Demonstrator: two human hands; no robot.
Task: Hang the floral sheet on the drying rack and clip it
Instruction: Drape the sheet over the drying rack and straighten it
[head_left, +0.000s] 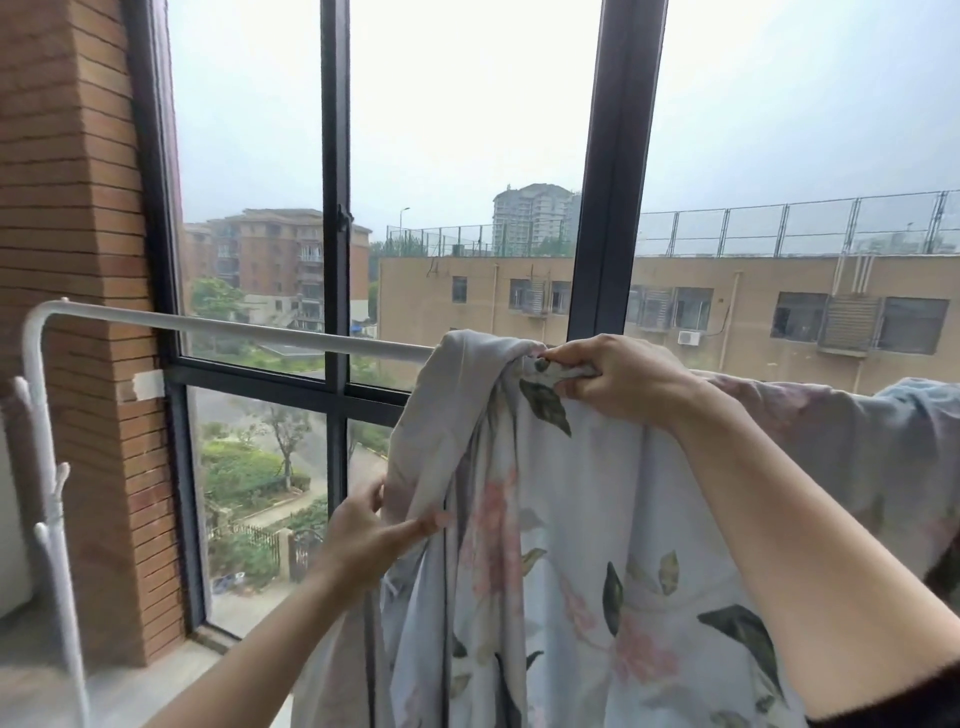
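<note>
Sheet (597, 545), pale, pink-flowered, bunched

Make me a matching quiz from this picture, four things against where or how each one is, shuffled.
1 left hand
2 right hand
3 floral sheet
4 rack rail

A bare along its left part
B pinches a low hanging fold
C grips bunched cloth on top
D draped over the rail

Pairs: 1-B, 2-C, 3-D, 4-A
</note>
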